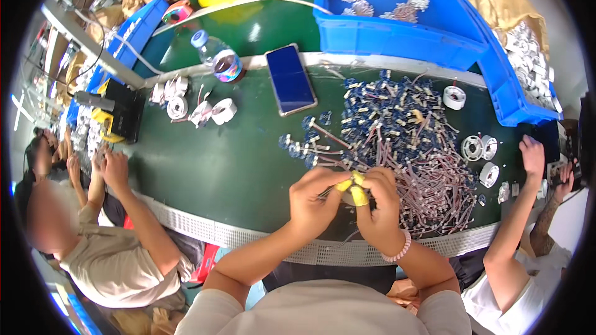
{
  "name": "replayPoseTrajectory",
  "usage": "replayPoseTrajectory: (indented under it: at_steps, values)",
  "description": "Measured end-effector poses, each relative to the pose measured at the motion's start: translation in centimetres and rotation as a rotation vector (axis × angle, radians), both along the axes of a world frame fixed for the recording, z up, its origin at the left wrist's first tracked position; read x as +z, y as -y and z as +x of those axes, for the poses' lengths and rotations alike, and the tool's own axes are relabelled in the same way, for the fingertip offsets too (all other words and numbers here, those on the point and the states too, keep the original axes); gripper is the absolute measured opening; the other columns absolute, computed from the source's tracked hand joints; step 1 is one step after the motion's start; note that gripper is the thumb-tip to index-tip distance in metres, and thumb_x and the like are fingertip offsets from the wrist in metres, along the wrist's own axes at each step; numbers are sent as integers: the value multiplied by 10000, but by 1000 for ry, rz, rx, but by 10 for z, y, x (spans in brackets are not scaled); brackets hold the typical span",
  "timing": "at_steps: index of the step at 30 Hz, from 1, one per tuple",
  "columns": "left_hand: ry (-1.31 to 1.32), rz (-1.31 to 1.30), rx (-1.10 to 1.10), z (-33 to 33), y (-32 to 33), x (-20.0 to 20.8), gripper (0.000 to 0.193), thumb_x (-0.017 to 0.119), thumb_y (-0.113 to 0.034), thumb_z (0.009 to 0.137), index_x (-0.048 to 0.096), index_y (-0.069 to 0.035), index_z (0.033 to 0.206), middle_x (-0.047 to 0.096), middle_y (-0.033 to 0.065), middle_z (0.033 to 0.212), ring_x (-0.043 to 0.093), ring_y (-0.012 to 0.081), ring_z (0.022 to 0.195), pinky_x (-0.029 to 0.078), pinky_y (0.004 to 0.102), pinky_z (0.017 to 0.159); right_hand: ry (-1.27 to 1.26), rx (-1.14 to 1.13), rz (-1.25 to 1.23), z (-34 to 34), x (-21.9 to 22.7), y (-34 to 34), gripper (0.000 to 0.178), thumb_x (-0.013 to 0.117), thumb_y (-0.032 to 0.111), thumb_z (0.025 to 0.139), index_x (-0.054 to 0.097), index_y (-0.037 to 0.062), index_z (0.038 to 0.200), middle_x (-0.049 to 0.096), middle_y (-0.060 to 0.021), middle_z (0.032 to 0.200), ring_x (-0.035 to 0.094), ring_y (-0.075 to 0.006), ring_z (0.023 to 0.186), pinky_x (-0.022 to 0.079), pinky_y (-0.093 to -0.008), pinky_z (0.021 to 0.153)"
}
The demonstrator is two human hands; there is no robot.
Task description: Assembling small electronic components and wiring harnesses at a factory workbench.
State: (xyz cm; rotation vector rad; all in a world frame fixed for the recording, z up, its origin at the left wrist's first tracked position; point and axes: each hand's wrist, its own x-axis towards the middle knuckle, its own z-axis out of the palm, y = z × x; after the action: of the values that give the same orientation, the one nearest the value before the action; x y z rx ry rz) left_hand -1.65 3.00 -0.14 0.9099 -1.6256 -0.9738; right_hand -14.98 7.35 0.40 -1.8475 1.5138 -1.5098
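Observation:
My left hand (312, 203) and my right hand (380, 214) meet over the near edge of the green table (248, 174). Yellow coverings (358, 195) wrap the tips of several of my fingers. Both hands are closed, thumbs and forefingers pinched together around a small pale part, mostly hidden by the fingers. Just beyond and to the right spreads a large heap of small blue circuit boards (388, 108) with thin wire leads (428, 195). A pink bead bracelet circles my right wrist.
White ring-shaped housings (223, 110) lie at left and more housings (488, 174) at right. A phone (290, 80), a bottle (218, 59) and a blue bin (397, 46) stand beyond. Co-workers sit on both sides; one person's hand (532, 155) rests at the right.

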Motion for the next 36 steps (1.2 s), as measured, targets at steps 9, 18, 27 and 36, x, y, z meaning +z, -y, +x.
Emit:
replayPoseTrajectory:
  at_steps: [9,18,27,36]
  values:
    - [156,18,61,37,14,14,162,626,95,749,672,-29,842,663,94,841,613,188,806,482,298,751,-39,73,-31,-16,3,-9,371,600,5,742,554,19,1110,561,-149,1033,501,-334,995,396,-404,850]
    - [773,-707,657,141,86,4,369,599,0,790,578,-50,1155,538,166,1197,479,336,1131,366,430,962,-357,-905,-178,-186,-15,-36,274,713,64,721,666,9,985,662,-104,958,544,-263,889,417,-370,816]
    - [597,-335,-31,31,39,16,348,596,92,664,637,-28,988,603,129,961,564,320,914,458,373,795,-262,-647,-196,-206,3,-7,180,670,-43,743,673,-5,919,609,-96,808,536,-199,791,436,-289,722]
    - [823,-365,-243,-13,55,13,243,705,-26,651,672,-43,891,601,68,882,541,260,893,474,358,764,213,-77,-123,-75,11,-1,223,691,-40,691,679,14,907,590,-66,787,558,-133,739,444,-243,663]
